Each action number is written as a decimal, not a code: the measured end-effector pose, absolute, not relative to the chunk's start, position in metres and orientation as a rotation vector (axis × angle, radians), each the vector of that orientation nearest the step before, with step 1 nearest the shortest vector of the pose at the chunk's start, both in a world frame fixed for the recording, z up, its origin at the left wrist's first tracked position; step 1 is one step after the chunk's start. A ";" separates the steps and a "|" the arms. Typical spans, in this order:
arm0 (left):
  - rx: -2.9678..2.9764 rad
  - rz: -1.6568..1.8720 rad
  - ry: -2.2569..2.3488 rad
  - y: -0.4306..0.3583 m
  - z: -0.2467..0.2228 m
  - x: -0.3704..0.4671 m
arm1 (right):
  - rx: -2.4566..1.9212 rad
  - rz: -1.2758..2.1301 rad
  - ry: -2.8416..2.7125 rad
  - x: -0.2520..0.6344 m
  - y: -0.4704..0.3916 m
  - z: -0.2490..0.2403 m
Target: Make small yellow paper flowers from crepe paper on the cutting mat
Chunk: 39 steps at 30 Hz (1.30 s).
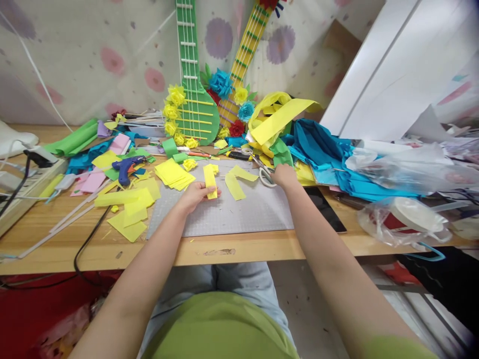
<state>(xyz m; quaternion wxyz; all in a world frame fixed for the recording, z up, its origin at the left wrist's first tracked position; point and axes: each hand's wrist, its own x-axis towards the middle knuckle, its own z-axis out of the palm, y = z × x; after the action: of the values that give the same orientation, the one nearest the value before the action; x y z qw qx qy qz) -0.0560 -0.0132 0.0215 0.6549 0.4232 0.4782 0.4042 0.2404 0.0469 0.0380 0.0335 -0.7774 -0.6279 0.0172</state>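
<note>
My left hand (pixel 196 196) pinches a folded strip of yellow paper (pixel 210 182) above the grey cutting mat (pixel 232 219). At the mat's right side, my right hand (pixel 283 175) has its fingers closed at the white handles of the scissors (pixel 266 177), whose blades point away to the upper left. Between the hands, a bent yellow paper strip (pixel 236 182) lies on the mat. A stack of yellow paper squares (pixel 174 174) sits beyond my left hand, with a small yellow paper flower (pixel 189 164) beside it.
A blue glue gun (pixel 129 167) rests left among paper scraps and a black cord (pixel 90 239). Green (pixel 198 114) and yellow (pixel 245 55) paper guitars with flowers lean at the back. Right are blue crepe paper (pixel 318 144), a dark tablet (pixel 325 209) and a plastic-wrapped tub (pixel 404 219).
</note>
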 end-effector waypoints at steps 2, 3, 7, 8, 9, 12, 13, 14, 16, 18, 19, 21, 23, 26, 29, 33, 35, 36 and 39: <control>0.955 0.884 1.074 -0.014 0.023 -0.057 | -2.460 0.011 -1.932 0.237 0.051 0.035; 0.955 0.868 1.067 -0.014 0.025 -0.058 | -2.498 0.021 -1.926 0.237 0.053 0.034; 0.987 0.828 1.083 -0.010 0.033 -0.063 | -2.511 0.151 -2.009 0.240 0.057 0.036; 1.007 0.821 1.098 -0.009 0.035 -0.064 | -2.512 0.174 -2.020 0.241 0.057 0.037; 1.030 0.817 1.116 -0.006 0.037 -0.066 | -2.512 0.165 -2.016 0.241 0.056 0.038; 1.090 0.836 1.149 0.000 0.042 -0.074 | -2.480 0.025 -1.915 0.237 0.051 0.042; 1.100 0.852 1.150 0.002 0.044 -0.077 | -2.465 0.025 -1.888 0.234 0.050 0.043; 1.105 0.868 1.152 0.004 0.045 -0.081 | -2.453 0.069 -1.883 0.232 0.049 0.044; 1.109 0.886 1.171 0.007 0.047 -0.090 | -2.444 0.224 -1.922 0.227 0.048 0.044; 1.112 0.884 1.204 0.009 0.048 -0.098 | -2.442 0.301 -1.957 0.224 0.048 0.045; 1.116 0.879 1.217 0.010 0.049 -0.102 | -2.441 0.295 -1.964 0.223 0.048 0.046; 1.128 0.873 1.227 0.012 0.050 -0.108 | -2.429 0.279 -1.969 0.223 0.048 0.049; 1.142 0.875 1.228 0.014 0.051 -0.114 | -2.398 0.308 -1.963 0.226 0.047 0.055; 1.153 0.867 1.202 0.016 0.053 -0.122 | -2.328 0.386 -1.869 0.233 0.039 0.068; 1.169 0.840 1.169 0.015 0.055 -0.124 | -2.081 0.465 -1.829 0.235 0.028 0.078; 1.175 0.813 1.171 0.012 0.056 -0.117 | -1.793 0.576 -1.989 0.217 0.018 0.083; 1.167 0.814 1.174 0.012 0.055 -0.112 | -1.721 0.593 -2.137 0.202 0.014 0.083; 1.165 0.817 1.176 0.011 0.054 -0.110 | -1.684 0.607 -2.225 0.194 0.012 0.084; 1.156 0.819 1.156 0.010 0.052 -0.104 | -1.537 0.750 -2.465 0.176 0.009 0.087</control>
<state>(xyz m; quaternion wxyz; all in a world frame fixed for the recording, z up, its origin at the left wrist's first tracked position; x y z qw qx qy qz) -0.1044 0.0103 0.0516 0.6104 0.5007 0.5010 0.3547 0.1759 0.0087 0.0868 0.0704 -0.5110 -0.8196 0.2494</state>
